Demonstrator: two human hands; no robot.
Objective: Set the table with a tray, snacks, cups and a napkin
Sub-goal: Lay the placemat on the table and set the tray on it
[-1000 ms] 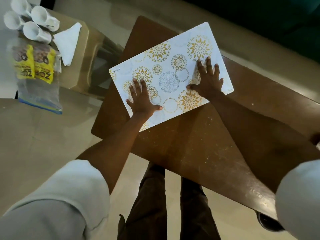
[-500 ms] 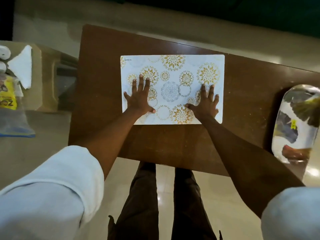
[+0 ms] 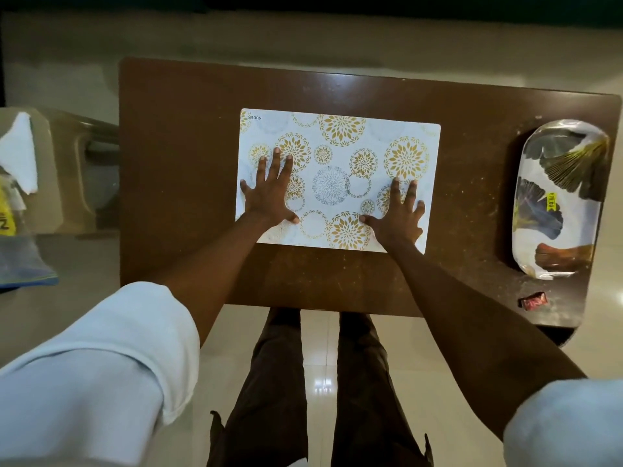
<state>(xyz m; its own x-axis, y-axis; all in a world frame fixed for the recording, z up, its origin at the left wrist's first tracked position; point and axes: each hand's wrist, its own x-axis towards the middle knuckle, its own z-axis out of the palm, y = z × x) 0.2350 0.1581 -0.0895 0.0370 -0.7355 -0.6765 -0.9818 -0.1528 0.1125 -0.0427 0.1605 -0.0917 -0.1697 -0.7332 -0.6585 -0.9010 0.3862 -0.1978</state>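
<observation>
Brown wooden counter (image 3: pixel 175 136) stands on pale, glossy floor tiles (image 3: pixel 320 365). The left hand (image 3: pixel 268 197) and right hand (image 3: pixel 397 217) press flat, fingers spread, on the placemat (image 3: pixel 337 146). The tray (image 3: pixel 559 197) lies right of the placemat, and the napkin (image 3: pixel 20 153) lies well left of it, off the counter.

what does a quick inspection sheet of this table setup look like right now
surface: brown table, scuffed, placemat centred on it
job's things: tray at the table's right end; napkin and snack bag off left at a side stand; cups not in view
clutter: small red packet near the tray
hands: left hand and right hand flat on the placemat
cables: nothing seen
surroundings: pale tiled floor
</observation>
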